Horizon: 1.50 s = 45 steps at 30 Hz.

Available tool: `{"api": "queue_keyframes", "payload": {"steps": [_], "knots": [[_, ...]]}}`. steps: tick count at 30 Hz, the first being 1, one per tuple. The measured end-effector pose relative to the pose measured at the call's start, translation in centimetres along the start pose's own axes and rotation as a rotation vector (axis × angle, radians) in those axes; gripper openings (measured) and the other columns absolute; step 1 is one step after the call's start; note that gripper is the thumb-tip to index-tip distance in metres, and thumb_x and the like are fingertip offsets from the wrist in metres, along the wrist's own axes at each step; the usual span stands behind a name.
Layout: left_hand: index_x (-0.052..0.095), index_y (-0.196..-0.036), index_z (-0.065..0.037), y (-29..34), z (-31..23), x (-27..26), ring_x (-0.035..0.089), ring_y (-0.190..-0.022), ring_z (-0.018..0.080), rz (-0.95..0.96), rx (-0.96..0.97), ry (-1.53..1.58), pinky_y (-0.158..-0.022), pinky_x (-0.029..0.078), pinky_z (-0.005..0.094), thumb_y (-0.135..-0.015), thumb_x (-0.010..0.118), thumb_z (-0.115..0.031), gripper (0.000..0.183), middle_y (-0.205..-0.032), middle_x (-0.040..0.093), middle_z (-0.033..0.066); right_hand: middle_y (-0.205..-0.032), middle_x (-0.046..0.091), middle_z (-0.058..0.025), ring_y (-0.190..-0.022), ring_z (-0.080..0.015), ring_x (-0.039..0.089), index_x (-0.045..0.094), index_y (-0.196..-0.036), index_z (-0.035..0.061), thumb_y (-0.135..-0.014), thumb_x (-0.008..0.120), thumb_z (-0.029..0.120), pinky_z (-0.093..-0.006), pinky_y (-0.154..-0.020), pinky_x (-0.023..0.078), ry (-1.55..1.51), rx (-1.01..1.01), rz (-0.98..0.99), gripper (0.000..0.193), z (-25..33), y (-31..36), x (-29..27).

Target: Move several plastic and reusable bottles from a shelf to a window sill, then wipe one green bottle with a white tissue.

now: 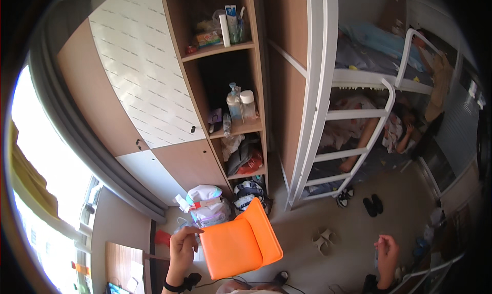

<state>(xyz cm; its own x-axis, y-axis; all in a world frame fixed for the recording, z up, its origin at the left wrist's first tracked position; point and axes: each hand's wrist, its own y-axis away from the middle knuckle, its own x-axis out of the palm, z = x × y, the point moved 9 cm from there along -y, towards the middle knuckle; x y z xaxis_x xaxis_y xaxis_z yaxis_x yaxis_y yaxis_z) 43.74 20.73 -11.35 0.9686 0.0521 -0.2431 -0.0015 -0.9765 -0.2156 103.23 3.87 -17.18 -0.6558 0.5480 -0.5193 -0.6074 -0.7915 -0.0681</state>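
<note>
Beside the orange chair (240, 241), the left hand (183, 247) pinched its backrest edge from the left, while the right hand (387, 253), well off to the chair's right, curled loosely around something small.

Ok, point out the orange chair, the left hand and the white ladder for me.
Orange chair (233, 248): head view, middle of its seat.
Left hand (183, 248): head view, back of the hand, beside the chair's left edge.
White ladder (342, 153): head view, on a middle rung.
</note>
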Motion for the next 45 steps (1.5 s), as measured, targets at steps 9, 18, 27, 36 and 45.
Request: {"api": "queue_keyframes", "payload": {"steps": [9, 18, 27, 36, 45], "knots": [[0.067, -0.097, 0.004, -0.9, -2.1, 3.7, 0.057, -0.058, 0.012, -0.067, 0.045, 0.014, -0.056, 0.046, 0.0247, -0.09, 0.041, 0.007, 0.028, -0.07, 0.058, 0.0049, -0.087, 0.069, -0.0091, -0.081, -0.0169, 0.065, 0.066, -0.107, 0.0008, -0.104, 0.058, 0.029, -0.0334, -0.073, 0.051, 0.051, -0.219, 0.021, 0.03, 0.7, -3.1, -0.6], [0.068, -0.091, 0.004, -5.4, 0.2, 5.6, 0.059, -0.058, 0.0115, -0.013, 0.089, 0.035, -0.053, 0.045, 0.0251, -0.089, 0.042, 0.009, 0.027, -0.072, 0.059, 0.0054, -0.08, 0.064, -0.0053, -0.075, -0.0119, 0.058, 0.065, -0.095, 0.0008, -0.099, 0.067, 0.024, -0.0303, -0.07, 0.048, 0.07, -0.235, 0.022, 0.023, 5.5, -5.1, 0.5], [0.067, -0.109, 0.002, -17.7, -2.7, 5.8, 0.053, -0.066, 0.005, 0.081, 0.121, 0.14, -0.059, 0.045, 0.0229, -0.099, 0.045, 0.001, 0.024, -0.071, 0.056, -0.0006, -0.067, 0.043, -0.0012, -0.065, -0.0101, 0.04, 0.053, -0.082, 0.0023, -0.099, 0.066, 0.026, -0.0302, -0.06, 0.037, 0.064, -0.262, 0.025, 0.032, 12.9, -7.8, 7.0], [0.055, -0.129, 0.001, -37.9, -11.0, 9.6, 0.061, -0.08, 0.0103, 0.045, 0.413, 0.277, -0.072, 0.052, 0.0255, -0.098, 0.056, -0.006, 0.031, -0.091, 0.062, 0.0025, -0.066, 0.035, -0.0002, -0.061, -0.01, 0.032, 0.05, -0.08, 0.0059, -0.101, 0.063, 0.028, -0.0301, -0.057, 0.032, 0.084, -0.247, 0.095, 0.033, 11.1, -12.6, 9.5], [0.05, -0.136, -0.003, -53.1, -2.4, 8.0, 0.066, -0.095, 0.0245, -0.382, 0.28, -0.172, -0.08, 0.054, 0.0349, -0.092, 0.067, -0.021, 0.05, -0.111, 0.067, 0.0168, -0.063, 0.038, -0.0009, -0.058, -0.0108, 0.035, 0.055, -0.082, 0.0039, -0.1, 0.066, 0.027, -0.0297, -0.056, 0.033, 0.069, -0.314, 0.102, 0.031, 4.6, -21.7, 9.5]]}}
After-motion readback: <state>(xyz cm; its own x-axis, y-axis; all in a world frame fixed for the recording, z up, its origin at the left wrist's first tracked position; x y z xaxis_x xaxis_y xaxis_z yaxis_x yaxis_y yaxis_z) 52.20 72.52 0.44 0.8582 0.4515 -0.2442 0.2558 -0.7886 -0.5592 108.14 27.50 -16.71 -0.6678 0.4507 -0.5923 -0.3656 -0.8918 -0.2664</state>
